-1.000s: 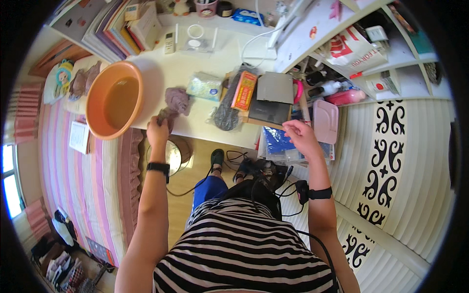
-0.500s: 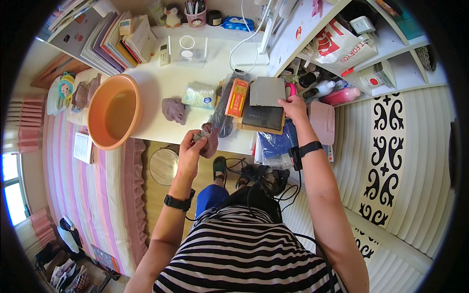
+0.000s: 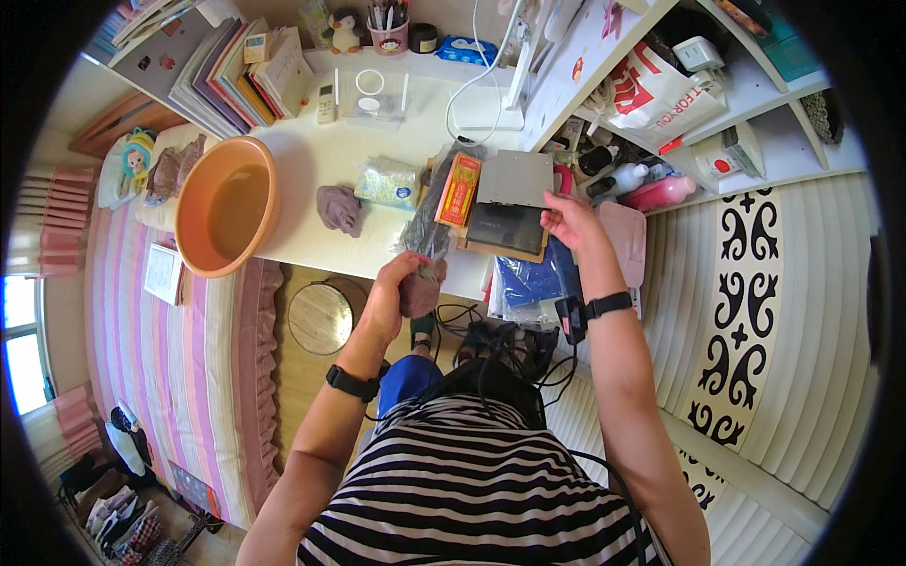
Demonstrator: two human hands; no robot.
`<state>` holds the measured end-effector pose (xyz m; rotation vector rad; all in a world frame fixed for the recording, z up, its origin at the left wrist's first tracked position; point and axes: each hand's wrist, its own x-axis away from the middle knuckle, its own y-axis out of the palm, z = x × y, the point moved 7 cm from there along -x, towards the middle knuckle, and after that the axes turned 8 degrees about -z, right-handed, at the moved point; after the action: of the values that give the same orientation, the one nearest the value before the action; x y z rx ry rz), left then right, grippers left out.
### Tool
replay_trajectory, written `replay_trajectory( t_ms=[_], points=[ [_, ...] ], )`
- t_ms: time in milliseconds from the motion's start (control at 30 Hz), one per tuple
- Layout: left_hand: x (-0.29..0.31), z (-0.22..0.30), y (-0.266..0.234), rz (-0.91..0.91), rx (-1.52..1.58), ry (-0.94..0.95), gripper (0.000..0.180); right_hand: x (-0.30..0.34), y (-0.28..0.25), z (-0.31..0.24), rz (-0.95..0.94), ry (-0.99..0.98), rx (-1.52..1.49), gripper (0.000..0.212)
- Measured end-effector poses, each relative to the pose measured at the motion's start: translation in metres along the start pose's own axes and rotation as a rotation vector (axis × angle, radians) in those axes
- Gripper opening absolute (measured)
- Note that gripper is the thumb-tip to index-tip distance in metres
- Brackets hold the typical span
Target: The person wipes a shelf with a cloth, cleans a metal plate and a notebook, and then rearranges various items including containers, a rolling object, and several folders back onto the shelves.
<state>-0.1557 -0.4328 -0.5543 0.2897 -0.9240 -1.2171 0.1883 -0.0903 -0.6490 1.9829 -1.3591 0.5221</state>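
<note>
My left hand (image 3: 397,281) is closed on a brownish-purple cloth (image 3: 422,292) that hangs at the front edge of the white desk. To the right, my right hand (image 3: 572,221) holds nothing; its fingers are apart beside the corner of a flat grey box (image 3: 515,177). That box lies partly over a dark flat case (image 3: 506,229). Left of them are a red and yellow box (image 3: 459,190) and a dark plastic bag (image 3: 429,215). Another crumpled purple cloth (image 3: 339,208) lies next to a pack of wipes (image 3: 387,182).
An orange basin (image 3: 269,212) with murky water stands at the desk's left end. Books (image 3: 231,80) line the back left. A white lamp base (image 3: 486,115) stands behind; shelves with bottles (image 3: 661,191) rise on the right. A round-topped stool (image 3: 321,319) sits below.
My left hand has moved right with the cloth. My right hand has drawn back slightly from the grey box, and its fingers have opened. The view has shifted a little.
</note>
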Motion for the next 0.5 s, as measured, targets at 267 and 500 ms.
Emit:
replay_trajectory(
  t_ms=[267, 500],
  points=[
    [-0.013, -0.008, 0.115, -0.227, -0.011, -0.085, 0.101, 0.149, 0.108, 0.010, -0.355, -0.108, -0.185, 0.016],
    [0.009, -0.003, 0.172, -0.254, -0.014, 0.060, 0.113, 0.257, 0.131, -0.005, -0.384, -0.273, 0.008, 0.039]
  ],
)
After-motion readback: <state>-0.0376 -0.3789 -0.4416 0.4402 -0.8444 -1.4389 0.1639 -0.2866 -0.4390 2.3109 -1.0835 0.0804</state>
